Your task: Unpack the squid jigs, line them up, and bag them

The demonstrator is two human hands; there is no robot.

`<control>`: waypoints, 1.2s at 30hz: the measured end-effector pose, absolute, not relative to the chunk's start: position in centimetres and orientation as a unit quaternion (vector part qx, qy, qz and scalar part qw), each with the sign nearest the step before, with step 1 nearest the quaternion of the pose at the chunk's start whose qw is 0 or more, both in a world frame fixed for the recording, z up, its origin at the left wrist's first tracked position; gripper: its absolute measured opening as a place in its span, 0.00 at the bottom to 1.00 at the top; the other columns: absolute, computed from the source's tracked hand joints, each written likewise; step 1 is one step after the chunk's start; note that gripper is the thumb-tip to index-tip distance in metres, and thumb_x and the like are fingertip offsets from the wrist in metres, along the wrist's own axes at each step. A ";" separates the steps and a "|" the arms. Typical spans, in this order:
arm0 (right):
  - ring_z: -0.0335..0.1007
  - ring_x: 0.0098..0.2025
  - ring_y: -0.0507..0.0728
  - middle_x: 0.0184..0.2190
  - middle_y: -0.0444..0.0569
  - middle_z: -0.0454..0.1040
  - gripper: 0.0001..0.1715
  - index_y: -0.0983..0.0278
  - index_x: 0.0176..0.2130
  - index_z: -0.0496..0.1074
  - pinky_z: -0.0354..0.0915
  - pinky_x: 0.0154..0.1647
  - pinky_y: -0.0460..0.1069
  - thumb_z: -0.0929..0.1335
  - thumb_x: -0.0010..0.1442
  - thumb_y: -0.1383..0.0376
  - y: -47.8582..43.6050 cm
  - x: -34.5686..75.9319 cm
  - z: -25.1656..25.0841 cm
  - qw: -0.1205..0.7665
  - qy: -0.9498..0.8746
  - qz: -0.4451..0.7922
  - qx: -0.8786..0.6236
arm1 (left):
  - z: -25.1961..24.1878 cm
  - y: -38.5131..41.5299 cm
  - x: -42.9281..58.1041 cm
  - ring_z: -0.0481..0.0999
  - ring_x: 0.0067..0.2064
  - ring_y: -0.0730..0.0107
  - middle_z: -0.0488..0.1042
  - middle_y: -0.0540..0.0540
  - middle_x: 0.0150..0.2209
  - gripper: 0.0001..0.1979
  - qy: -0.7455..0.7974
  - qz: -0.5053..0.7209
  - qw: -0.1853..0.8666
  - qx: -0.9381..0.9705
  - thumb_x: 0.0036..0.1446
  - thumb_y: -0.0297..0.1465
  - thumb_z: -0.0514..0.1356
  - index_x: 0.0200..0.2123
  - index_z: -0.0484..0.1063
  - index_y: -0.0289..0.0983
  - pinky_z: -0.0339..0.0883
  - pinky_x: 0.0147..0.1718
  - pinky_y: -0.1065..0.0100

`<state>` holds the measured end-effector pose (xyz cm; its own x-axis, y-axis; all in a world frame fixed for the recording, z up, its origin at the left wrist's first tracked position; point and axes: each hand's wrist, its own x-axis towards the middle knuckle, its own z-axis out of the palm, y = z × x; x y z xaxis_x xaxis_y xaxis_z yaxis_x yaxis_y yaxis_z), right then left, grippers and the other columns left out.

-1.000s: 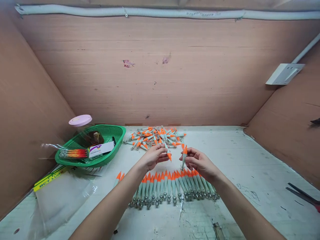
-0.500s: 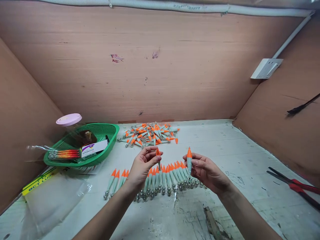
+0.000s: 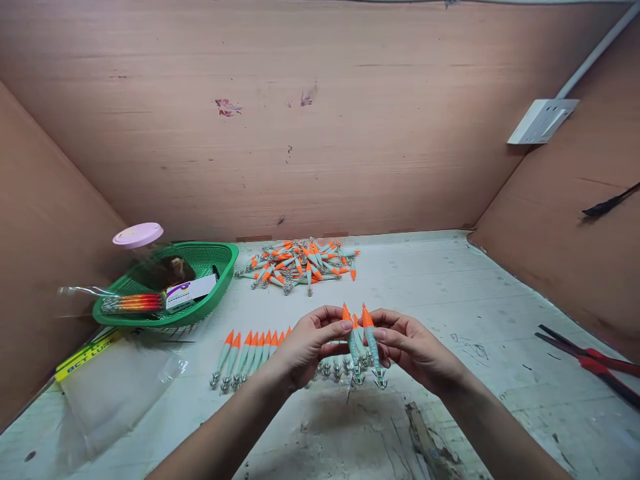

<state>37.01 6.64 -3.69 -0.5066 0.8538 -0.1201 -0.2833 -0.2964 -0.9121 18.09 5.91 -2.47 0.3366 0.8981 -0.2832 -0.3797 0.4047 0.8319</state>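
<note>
Your left hand (image 3: 313,343) pinches a slim orange-and-pale-green lure with metal hooks (image 3: 353,345) between thumb and fingers; your right hand (image 3: 417,347) pinches a matching orange-tipped lure (image 3: 370,337) just beside it, both tips-up above the white bench (image 3: 480,287).

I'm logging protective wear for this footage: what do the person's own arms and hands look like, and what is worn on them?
The bare left hand and bare right hand are ungloved. The left forearm and right forearm show no sleeves, watch or bracelet. No ring is visible.
</note>
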 end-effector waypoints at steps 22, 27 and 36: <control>0.63 0.15 0.50 0.12 0.41 0.66 0.15 0.66 0.25 0.70 0.60 0.15 0.44 0.74 0.40 0.59 11.5 49.5 -9.8 0.280 -0.484 0.504 -0.658 | -6.8 11.4 34.6 0.72 0.28 0.66 0.65 0.50 0.17 0.06 0.549 0.209 0.553 0.591 0.50 0.25 0.57 0.22 0.70 0.34 0.66 0.31 0.66; 0.66 0.20 0.52 0.21 0.43 0.71 0.11 0.63 0.29 0.69 0.63 0.20 0.46 0.71 0.45 0.60 10.5 48.7 -10.8 0.313 -0.559 0.384 -0.665 | -7.0 5.0 26.8 0.71 0.51 0.62 0.73 0.40 0.49 0.17 0.379 0.248 0.381 0.806 0.56 0.27 0.54 0.49 0.69 0.37 0.64 0.51 0.62; 0.69 0.29 0.55 0.31 0.50 0.73 0.08 0.63 0.32 0.71 0.64 0.32 0.49 0.64 0.57 0.63 13.6 44.4 -9.2 0.262 -0.764 0.169 -0.565 | -7.4 7.8 11.4 0.75 0.45 0.60 0.74 0.40 0.44 0.11 0.602 0.273 0.083 0.746 0.58 0.30 0.54 0.43 0.72 0.38 0.68 0.46 0.62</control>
<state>44.43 13.61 -9.17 -0.2251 0.9517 0.2091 0.7749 0.3049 -0.5536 11.36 7.76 -7.40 0.1253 0.9431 0.3079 0.8527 -0.2610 0.4525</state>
